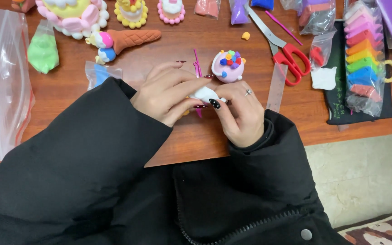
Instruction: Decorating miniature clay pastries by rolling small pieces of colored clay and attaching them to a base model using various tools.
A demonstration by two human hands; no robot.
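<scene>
Small white clay lump (203,94), soft, pinched between both hands' fingers (215,103).

bare wooden table top (196,136) lies open at six o'clock of the two hands, between the black sleeves. at twelve o'clock a small pink clay cupcake with coloured dots (228,66) and a thin magenta plastic tool (197,64) stand close, blocking that way. at two o'clock a clear ruler (277,87) and red-handled scissors (283,50) bar the path. at ten o'clock a small clear bag with blue clay (100,74) and a brown clay ice-cream cone (125,39) lie; a strip of bare wood runs between them and the cupcake.
</scene>
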